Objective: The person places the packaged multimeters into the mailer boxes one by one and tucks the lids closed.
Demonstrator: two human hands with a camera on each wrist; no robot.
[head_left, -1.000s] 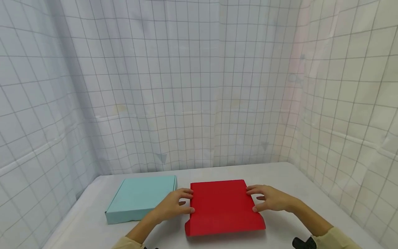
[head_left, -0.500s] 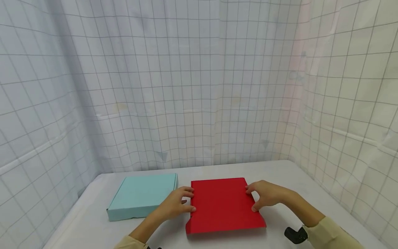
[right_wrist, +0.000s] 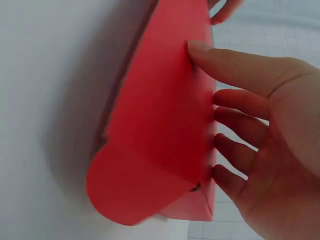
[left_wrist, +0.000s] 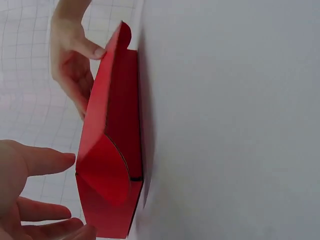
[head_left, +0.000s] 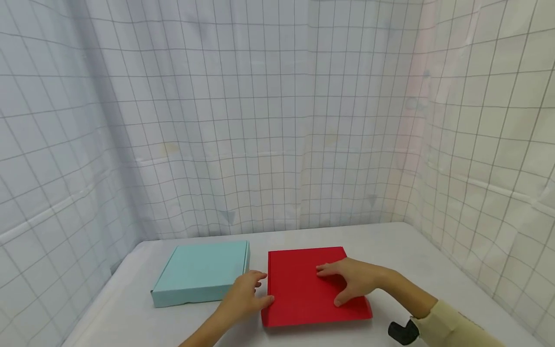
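A flat red cardboard box (head_left: 303,299) lies shut on the white table, its rounded side flaps showing in the wrist views (left_wrist: 107,170) (right_wrist: 150,150). My right hand (head_left: 347,282) rests flat on the lid with straight fingers; in the right wrist view the thumb (right_wrist: 220,62) touches the box's side while the fingers reach over its top edge. At the box's left edge is my left hand (head_left: 247,294), fingers relaxed and thumb by the edge. In the left wrist view the left hand (left_wrist: 35,200) stands just off the box, holding nothing.
A shut light blue box (head_left: 201,272) lies just left of the red one. Gridded white curtains (head_left: 260,120) close in the table (head_left: 403,250) at the back and on both sides. A black wrist device (head_left: 401,331) sits on my right forearm.
My right hand has left the red box's right edge and slid left onto the lid. My left hand has eased back a little along the left edge.
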